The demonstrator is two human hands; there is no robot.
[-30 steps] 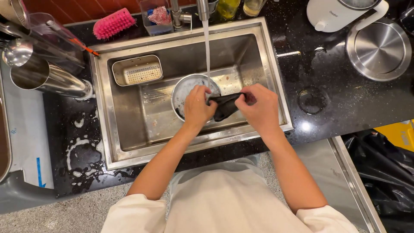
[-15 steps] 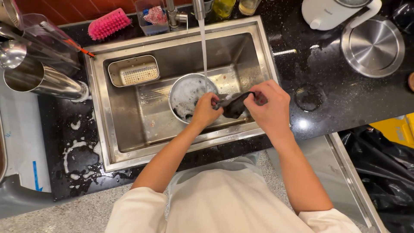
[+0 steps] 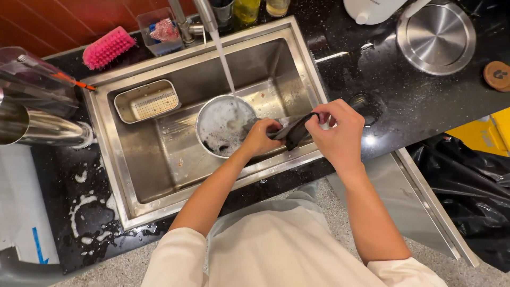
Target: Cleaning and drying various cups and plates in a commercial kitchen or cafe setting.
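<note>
Both of my hands grip a dark wet cloth [image 3: 295, 131], stretched between them over the right part of the steel sink [image 3: 133, 180]. My left hand [image 3: 260, 136] holds its left end beside a round metal bowl [image 3: 212, 119] with suds in it. My right hand [image 3: 340, 130] pinches the right end above the sink's rim. Water runs from the tap [image 3: 204, 13] into the bowl.
A perforated metal tray [image 3: 146, 101] leans in the sink's back left. A pink brush [image 3: 108, 47], a small sponge tub [image 3: 159, 26] and steel cups [image 3: 40, 127] stand at the left. On the black counter's right lie a steel lid [image 3: 436, 34] and a round wooden coaster [image 3: 498, 75]. Foam patches spot the counter at lower left.
The cloth has come out from under the water stream and moved right and nearer the sink's front, stretched tighter between my hands. The camera view has tilted and shifted.
</note>
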